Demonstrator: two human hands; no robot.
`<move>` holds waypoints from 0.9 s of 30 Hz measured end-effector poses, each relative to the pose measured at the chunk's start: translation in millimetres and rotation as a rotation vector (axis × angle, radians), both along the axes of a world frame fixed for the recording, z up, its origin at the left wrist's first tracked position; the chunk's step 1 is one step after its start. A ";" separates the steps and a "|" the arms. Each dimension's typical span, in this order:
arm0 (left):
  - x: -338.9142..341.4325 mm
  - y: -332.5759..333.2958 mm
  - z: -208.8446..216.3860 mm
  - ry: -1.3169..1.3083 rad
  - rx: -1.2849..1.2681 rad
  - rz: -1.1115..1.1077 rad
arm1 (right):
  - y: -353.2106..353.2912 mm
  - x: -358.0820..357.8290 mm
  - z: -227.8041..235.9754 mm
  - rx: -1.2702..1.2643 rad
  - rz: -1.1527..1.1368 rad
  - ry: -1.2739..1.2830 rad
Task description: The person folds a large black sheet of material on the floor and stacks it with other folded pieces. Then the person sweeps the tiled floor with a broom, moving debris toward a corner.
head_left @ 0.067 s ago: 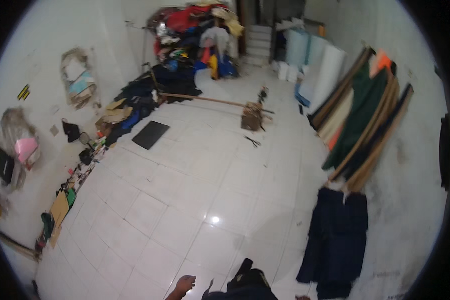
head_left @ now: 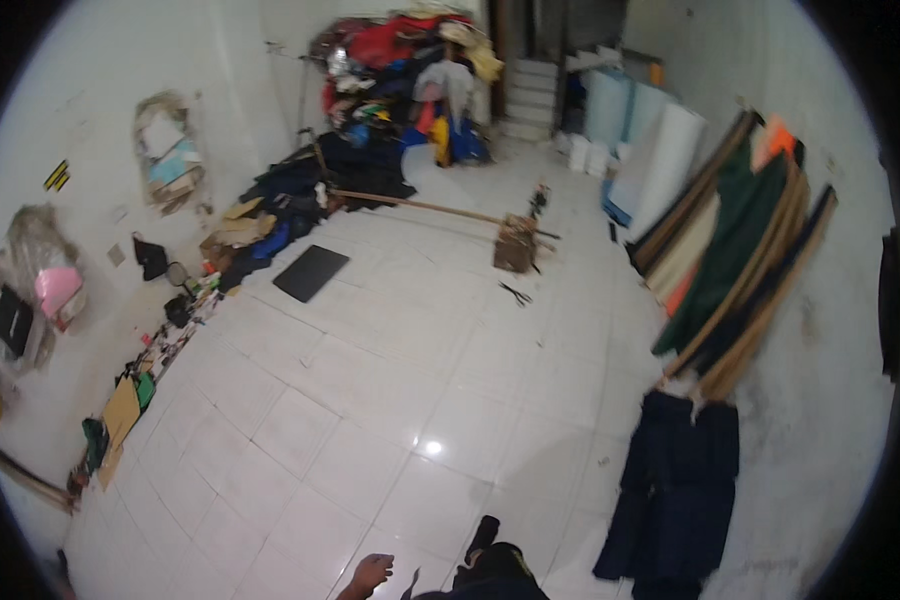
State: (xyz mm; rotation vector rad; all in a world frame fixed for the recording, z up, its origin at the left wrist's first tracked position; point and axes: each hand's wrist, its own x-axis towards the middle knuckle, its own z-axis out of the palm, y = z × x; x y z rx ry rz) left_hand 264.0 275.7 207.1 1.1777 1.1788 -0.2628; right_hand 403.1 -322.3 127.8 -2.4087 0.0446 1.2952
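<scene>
My left hand (head_left: 373,571) hangs at the lower edge, left of my dark clothing (head_left: 498,575). Its fingers are loosely bent and a little apart, and no object shows in them. White floor tiles lie below it. My right hand is out of the picture. Toward the lower right lies a stack of dark navy cloth (head_left: 670,500), apart from the left hand. Farther off on the floor rest black scissors (head_left: 516,294) and a flat black sheet (head_left: 311,273).
A long wooden stick (head_left: 415,203) runs across the floor to a brown block (head_left: 515,245). Fabric lengths (head_left: 720,250) lean along the right wall, near white rolls (head_left: 660,160). A cloth heap (head_left: 400,90) fills the back. Cardboard (head_left: 120,412) and small items line the left wall.
The whole room has shifted slightly down and right in the view. A bit of what looks like my right hand at the lower edge has gone out of sight. My left hand is nearly unchanged.
</scene>
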 end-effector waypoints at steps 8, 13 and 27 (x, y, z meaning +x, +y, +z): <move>36.7 131.9 -73.4 0.254 0.302 -0.517 | 174.3 205.5 -29.6 -0.200 0.184 0.101; 28.7 262.2 -44.8 0.445 0.373 -0.662 | 310.0 414.7 1.7 -0.357 0.853 -0.176; 157.5 573.2 -43.8 0.383 -0.108 0.680 | 1098.4 661.2 123.5 0.461 0.411 -0.389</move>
